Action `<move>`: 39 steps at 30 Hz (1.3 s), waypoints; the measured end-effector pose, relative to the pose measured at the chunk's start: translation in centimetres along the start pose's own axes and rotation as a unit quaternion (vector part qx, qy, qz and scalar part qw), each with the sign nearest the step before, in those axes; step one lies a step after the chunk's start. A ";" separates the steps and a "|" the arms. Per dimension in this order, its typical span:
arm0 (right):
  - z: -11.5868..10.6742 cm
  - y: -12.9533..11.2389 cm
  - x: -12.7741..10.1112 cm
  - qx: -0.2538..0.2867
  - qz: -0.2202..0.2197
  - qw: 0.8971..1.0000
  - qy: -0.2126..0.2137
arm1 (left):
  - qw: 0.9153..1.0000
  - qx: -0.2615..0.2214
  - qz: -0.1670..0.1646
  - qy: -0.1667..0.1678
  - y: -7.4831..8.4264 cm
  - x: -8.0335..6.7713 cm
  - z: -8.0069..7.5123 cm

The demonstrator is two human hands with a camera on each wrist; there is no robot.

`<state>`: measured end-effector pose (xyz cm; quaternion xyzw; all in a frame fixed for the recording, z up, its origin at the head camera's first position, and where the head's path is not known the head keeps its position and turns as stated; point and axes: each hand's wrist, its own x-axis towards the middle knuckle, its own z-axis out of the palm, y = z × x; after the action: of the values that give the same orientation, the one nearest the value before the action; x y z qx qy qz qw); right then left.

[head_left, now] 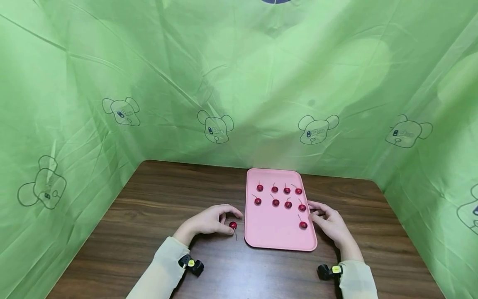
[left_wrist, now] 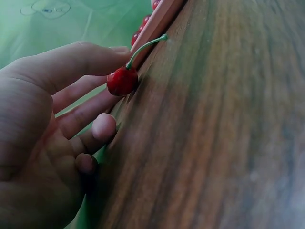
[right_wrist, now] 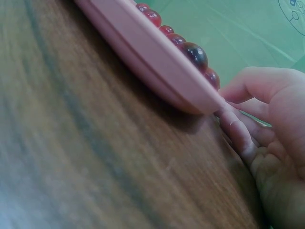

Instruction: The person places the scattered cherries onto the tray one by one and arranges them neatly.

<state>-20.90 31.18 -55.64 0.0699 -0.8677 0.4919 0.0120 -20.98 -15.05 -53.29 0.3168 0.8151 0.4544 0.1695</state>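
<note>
A pink tray lies on the brown table and holds several red cherries in rows, with one cherry lower at the right. My left hand is just left of the tray. Its thumb and fingers pinch a single cherry that rests on the table. In the left wrist view this cherry sits between the fingertips of that left hand, its green stem pointing up. My right hand rests against the tray's right rim with relaxed fingers touching the tray.
Green sheeting with cartoon prints walls in the table at the back and on both sides. Bare wood lies to the left of my left hand and in front of the tray. A small camera is strapped at each wrist.
</note>
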 end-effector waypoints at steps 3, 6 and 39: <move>0.0 -0.1 0.0 -0.004 0.003 1.000 0.000 | 1.000 0.003 0.004 -0.002 -0.1 0.0 0.0; 0.0 -0.2 0.0 -0.008 0.008 1.000 0.000 | 1.000 0.003 0.012 -0.002 -0.2 0.0 0.1; 0.1 0.0 0.1 0.010 0.007 1.000 0.000 | 0.993 0.045 -0.040 0.106 -1.0 0.4 -0.1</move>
<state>-20.97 31.12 -55.72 0.0637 -0.8633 0.5005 0.0074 -21.70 -15.20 -54.03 0.2415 0.8600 0.4412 0.0859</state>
